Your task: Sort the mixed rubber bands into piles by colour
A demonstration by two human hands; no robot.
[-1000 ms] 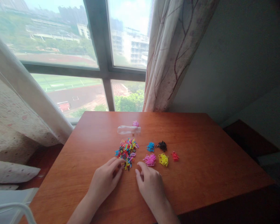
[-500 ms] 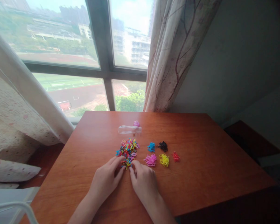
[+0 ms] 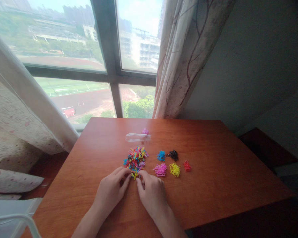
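A mixed heap of small coloured rubber bands point(image 3: 136, 158) lies on the wooden table, with both hands at its near edge. My left hand point(image 3: 114, 185) is on the left of that edge. Its thumb and forefinger tips are drawn together, and whatever is between them is too small to make out. Across a narrow gap, my right hand point(image 3: 152, 188) rests on the other side with fingers bent and the thumb a little apart from the forefinger. A few yellow and blue bands point(image 3: 134, 175) lie between the fingertips.
Single-colour piles sit right of the heap: blue point(image 3: 161, 155), black point(image 3: 173, 155), pink point(image 3: 160, 170), yellow point(image 3: 174, 169) and red point(image 3: 187, 166). Behind the heap a clear bottle point(image 3: 136, 137) lies on its side, a pink object point(image 3: 145, 131) just beyond it. A window borders the table's far edge.
My left thumb and forefinger have come closer together. My right fingertips have shifted slightly at the heap's near edge, where the bands lie a little differently. The sorted piles look unchanged.
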